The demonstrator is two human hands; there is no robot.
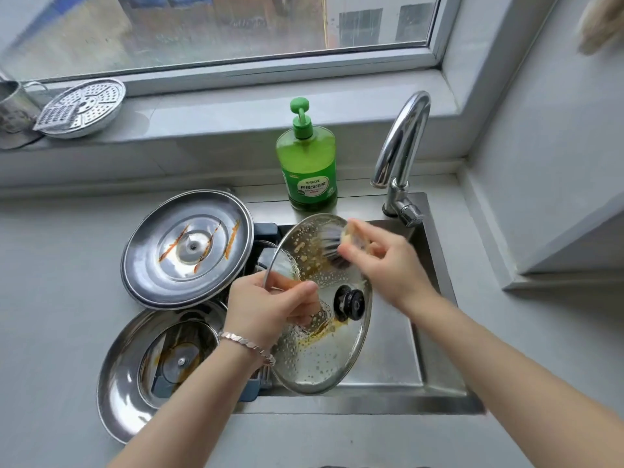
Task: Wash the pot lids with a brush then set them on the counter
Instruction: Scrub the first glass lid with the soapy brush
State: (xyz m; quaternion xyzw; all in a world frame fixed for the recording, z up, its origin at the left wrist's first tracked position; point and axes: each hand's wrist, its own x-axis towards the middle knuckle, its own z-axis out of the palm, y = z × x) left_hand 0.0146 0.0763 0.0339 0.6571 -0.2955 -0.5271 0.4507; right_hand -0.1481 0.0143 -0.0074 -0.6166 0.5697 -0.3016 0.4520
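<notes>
Over the steel sink (439, 373) I hold a glass pot lid (324, 359) with a black knob, tilted and speckled with suds and brown-yellow grease. My left hand (266, 309) grips its left rim. My right hand (385, 261) is closed on a dish brush (332, 246), whose dark bristles press on the lid's upper part. Two steel lids lie upside down at the left: one with orange streaks (189, 248) at the back, one with brown residue (135, 363) nearer me.
A green dish soap bottle (309, 163) stands behind the sink, the chrome faucet (401, 157) to its right. A perforated steamer plate (84, 106) and a metal cup (13, 106) rest on the window ledge. A dark rack (266, 231) sits in the sink's left side.
</notes>
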